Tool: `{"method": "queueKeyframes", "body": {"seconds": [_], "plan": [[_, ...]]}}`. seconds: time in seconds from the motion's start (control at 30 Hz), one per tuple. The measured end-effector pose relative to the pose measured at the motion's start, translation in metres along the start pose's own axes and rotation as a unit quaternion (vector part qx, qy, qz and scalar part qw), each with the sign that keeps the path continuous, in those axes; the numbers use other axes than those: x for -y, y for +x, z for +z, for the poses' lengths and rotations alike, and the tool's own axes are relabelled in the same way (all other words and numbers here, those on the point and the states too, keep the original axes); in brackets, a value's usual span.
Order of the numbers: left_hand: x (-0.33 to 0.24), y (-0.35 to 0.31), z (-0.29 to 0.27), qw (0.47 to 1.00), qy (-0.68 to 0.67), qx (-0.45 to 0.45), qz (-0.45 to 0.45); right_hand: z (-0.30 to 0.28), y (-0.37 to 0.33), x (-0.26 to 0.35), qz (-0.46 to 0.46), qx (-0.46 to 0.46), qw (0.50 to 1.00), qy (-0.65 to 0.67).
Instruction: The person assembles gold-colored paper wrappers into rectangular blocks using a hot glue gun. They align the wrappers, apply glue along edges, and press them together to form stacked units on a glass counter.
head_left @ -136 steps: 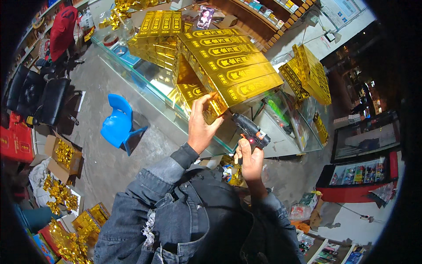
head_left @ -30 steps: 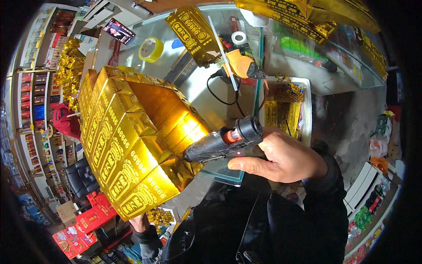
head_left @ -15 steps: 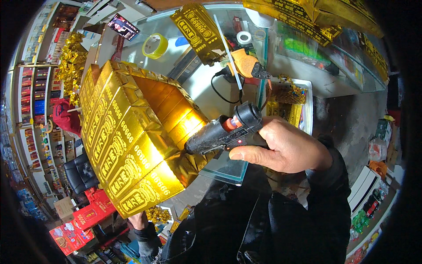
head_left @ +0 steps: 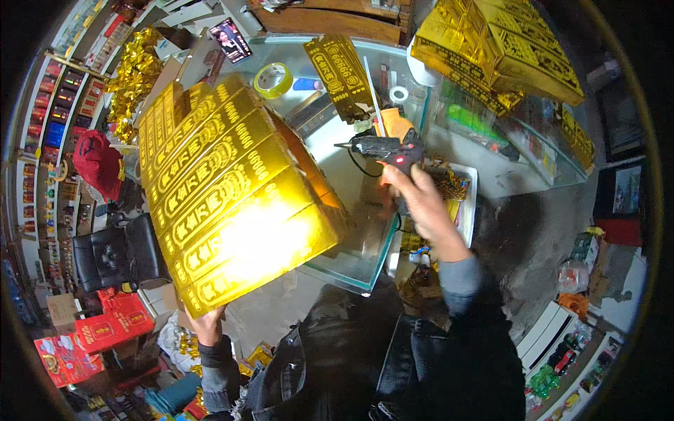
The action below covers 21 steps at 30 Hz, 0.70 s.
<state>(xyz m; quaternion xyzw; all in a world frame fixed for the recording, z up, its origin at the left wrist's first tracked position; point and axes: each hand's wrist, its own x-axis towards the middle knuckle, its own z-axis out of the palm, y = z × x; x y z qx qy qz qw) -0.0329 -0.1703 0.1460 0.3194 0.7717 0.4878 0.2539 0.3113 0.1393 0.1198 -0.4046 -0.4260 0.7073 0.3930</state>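
Note:
My left hand (head_left: 207, 327) grips the lower corner of a large, shiny gold foil-card box (head_left: 217, 196); its fingers are mostly behind the card. The box is tilted up over the left of the glass counter, its printed side facing me and its hollow side turned away. Out to the right, my right hand (head_left: 421, 200), a little blurred, is closed around the handle of a black glue gun (head_left: 382, 146) with a small red light. The gun's nozzle points left, apart from the box. Just behind the gun is an orange tool (head_left: 398, 126), partly hidden.
On the glass counter (head_left: 344, 277) lie yellow tape (head_left: 273, 81), a flat gold card (head_left: 340, 77), a thin white stick (head_left: 373, 95) and a phone (head_left: 230, 40). Gold boxes (head_left: 498, 52) stand at the far right. A black chair (head_left: 116, 252) and red boxes (head_left: 116, 326) are left.
My right hand has drawn the glue gun away from the box, up and right toward the orange tool. The box has turned, showing more of its printed side and less of its inside.

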Motion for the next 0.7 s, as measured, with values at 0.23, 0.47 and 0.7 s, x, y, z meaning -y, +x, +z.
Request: {"method": "queueKeyframes", "body": {"seconds": [0.23, 0.47, 0.7], "plan": [[-0.020, 0.010, 0.022, 0.998, -0.050, 0.033, 0.023, 0.049, 0.078, -0.043, 0.061, 0.005, 0.995, 0.082], [-0.024, 0.013, 0.033, 0.992, -0.057, 0.052, 0.097, 0.064, 0.112, -0.063, -0.166, -0.115, 0.774, -0.600], [-0.019, 0.019, 0.031, 0.987, 0.013, 0.067, 0.148, 0.054, 0.137, -0.086, -0.168, -0.076, 0.787, -0.589]]}}
